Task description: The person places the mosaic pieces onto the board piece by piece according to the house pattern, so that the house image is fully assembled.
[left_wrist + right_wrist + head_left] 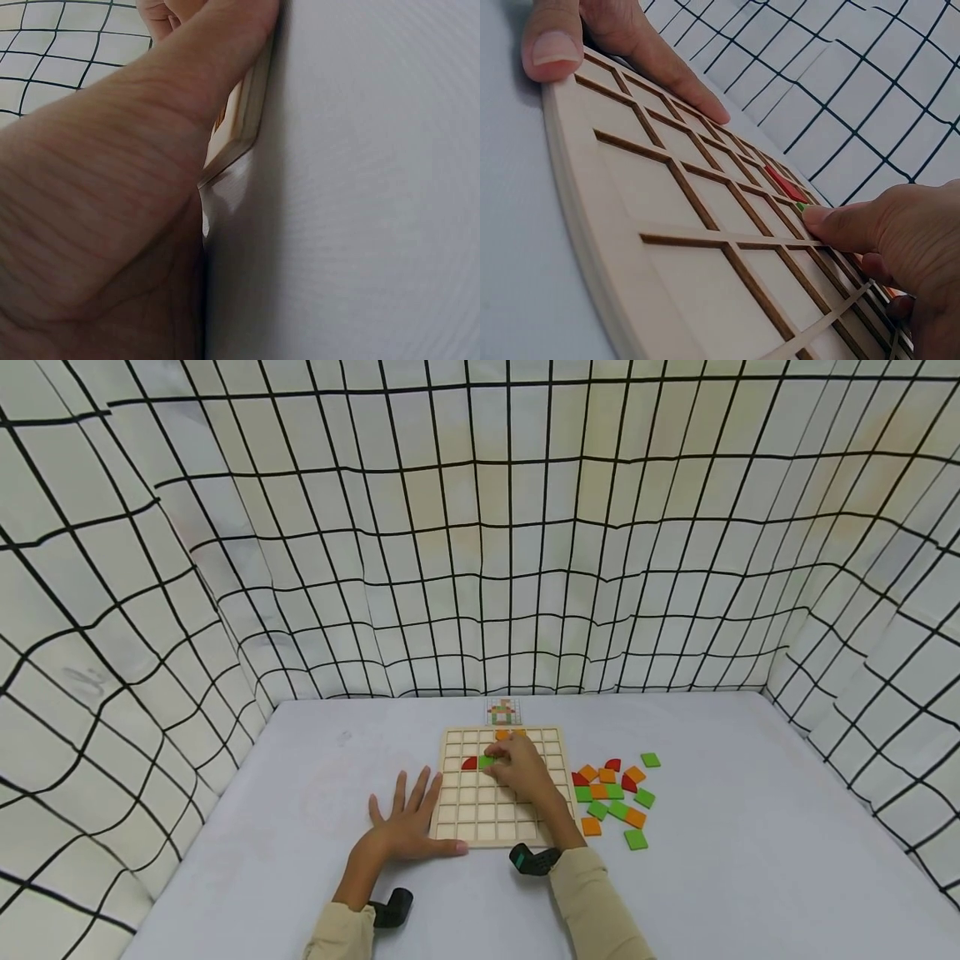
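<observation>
A wooden grid board (467, 817) lies flat on the table. My left hand (405, 833) is spread at its near left corner, fingers straight along the left side and thumb along the near edge. Over the upper middle of the board, my right hand (522, 770) pinches a green square tile (486, 762) between thumb and index finger, at a cell. A red quarter-circle tile (469, 763) sits just left of it. Farther up the grid, orange tiles (502, 735) are partly hidden by the right hand. The right wrist view shows the thumb (832, 223) on the green tile's edge (801, 206).
Several loose green, orange and red tiles (614, 792) lie on the table right of the board. A small pattern card (503, 711) is behind the board. White walls with black netting (495, 568) surround the white table (750, 827).
</observation>
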`<action>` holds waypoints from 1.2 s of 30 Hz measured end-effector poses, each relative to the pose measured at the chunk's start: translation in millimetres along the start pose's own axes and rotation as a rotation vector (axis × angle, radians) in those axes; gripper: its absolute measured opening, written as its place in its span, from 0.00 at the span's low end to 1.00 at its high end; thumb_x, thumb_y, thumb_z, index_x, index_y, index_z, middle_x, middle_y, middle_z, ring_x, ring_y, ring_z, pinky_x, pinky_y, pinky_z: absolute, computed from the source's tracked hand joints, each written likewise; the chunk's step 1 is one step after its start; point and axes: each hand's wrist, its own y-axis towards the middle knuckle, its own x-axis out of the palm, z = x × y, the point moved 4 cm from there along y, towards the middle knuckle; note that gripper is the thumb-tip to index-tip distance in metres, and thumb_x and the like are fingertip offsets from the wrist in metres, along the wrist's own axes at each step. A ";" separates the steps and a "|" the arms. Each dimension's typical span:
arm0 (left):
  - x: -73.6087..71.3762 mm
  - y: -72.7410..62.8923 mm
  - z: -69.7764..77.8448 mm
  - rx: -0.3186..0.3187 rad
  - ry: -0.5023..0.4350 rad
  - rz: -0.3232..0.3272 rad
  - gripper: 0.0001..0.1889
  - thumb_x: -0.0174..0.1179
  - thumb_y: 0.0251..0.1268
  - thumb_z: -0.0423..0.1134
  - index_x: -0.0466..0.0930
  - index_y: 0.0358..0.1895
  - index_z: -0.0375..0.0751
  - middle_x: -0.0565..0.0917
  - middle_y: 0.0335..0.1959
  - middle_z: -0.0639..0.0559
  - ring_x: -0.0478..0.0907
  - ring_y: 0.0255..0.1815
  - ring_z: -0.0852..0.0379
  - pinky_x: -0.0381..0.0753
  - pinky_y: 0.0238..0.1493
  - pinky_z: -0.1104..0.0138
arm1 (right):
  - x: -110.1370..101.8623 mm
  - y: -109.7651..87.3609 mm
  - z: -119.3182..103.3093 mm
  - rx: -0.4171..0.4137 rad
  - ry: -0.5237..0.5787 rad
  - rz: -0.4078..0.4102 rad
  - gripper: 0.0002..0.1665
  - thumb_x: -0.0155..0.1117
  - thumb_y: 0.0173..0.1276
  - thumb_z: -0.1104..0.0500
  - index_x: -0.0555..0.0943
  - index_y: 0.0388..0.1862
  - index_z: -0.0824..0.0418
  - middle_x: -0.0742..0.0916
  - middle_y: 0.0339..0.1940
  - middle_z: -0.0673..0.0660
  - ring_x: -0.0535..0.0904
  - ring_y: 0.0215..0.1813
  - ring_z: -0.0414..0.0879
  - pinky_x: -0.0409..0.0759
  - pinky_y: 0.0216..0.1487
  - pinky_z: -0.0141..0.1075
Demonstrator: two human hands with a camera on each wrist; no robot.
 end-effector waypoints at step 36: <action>-4.7 -4.2 2.9 -0.001 0.014 0.003 0.64 0.63 0.46 0.74 0.40 0.80 0.46 0.37 0.82 0.44 0.25 0.79 0.34 0.26 0.65 0.27 | -39.1 -5.1 15.0 -0.027 0.075 0.117 0.11 0.70 0.63 0.62 0.86 0.43 0.65 0.84 0.40 0.59 0.79 0.43 0.53 0.79 0.41 0.40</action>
